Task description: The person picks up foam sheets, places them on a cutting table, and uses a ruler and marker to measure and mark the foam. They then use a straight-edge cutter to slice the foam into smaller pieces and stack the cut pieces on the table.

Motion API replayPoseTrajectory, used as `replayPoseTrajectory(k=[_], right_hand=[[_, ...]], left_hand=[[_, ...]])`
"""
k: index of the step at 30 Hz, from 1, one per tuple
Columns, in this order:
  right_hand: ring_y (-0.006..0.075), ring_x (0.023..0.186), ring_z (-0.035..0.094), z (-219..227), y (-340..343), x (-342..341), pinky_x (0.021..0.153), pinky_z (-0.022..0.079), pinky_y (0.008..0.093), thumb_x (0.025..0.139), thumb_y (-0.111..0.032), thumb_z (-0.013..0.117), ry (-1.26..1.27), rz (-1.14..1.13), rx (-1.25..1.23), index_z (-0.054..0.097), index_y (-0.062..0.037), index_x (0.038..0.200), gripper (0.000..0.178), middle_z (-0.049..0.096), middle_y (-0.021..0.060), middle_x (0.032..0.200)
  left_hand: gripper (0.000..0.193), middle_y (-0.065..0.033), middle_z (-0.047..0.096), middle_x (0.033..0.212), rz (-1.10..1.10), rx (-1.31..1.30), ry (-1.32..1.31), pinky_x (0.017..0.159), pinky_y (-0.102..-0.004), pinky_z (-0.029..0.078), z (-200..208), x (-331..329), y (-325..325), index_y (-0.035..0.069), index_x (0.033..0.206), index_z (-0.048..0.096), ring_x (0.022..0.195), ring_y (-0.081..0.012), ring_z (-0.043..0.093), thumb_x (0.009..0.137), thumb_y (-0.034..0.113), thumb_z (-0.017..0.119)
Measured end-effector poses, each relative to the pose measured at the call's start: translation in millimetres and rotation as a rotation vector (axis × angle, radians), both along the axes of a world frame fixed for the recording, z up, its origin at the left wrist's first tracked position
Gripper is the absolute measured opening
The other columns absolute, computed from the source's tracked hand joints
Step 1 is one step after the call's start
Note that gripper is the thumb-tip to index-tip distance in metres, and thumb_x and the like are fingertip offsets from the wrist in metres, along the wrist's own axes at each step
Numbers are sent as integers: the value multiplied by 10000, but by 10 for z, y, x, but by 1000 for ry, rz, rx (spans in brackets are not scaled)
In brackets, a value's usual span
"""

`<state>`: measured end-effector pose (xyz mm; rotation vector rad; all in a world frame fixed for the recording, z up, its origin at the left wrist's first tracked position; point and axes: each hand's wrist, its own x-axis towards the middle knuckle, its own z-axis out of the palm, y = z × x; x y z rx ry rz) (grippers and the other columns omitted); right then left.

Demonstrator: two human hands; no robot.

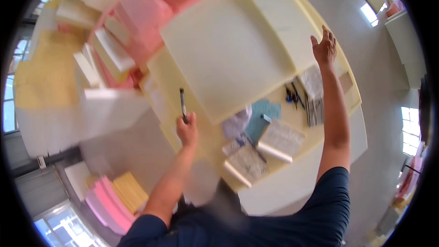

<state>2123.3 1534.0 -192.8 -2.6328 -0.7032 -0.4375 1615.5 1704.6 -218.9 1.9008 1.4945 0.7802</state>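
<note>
My left hand (186, 130) is closed around a black marker pen (183, 103), which points away from me. It is over the left part of the pale yellow table (201, 144), just left of a large cream foam sheet (224, 45). Another cream foam slab (279, 18) adjoins that sheet on its right. My right hand (325, 48) reaches far forward at the right side of this slab, fingers spread and holding nothing. Whether it touches the slab's edge, I cannot tell.
On the table's near side lie grey-patterned blocks (282, 136), a teal sheet (269, 109), a crumpled whitish bag (237, 122) and dark tools (291, 95). Pink foam blocks (144, 13) pile up at the far left. More pink foam (109, 203) stands at lower left. Grey floor (379, 68) runs along the right.
</note>
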Motion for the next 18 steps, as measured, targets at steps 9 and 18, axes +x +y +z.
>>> replayPoseTrajectory(k=[9,18], right_hand=[[167,815,665,117,-873,-4171,710,522,316,910,-288,613,1623,108,575,650,-11,1106,342,687,116,949],[120,593,587,983,-1373,-5057,559,484,300,918,-243,588,1246,129,305,684,-13,889,251,629,45,651]], left_hand=[[471,-138,549,679,-963,-168,295,549,-443,438,602,-1049,-1188,52,733,527,630,-372,567,902,487,584],[380,-160,661,776,-1399,-331,316,637,-463,498,1075,-1240,-1380,89,924,592,746,-385,641,908,469,578]])
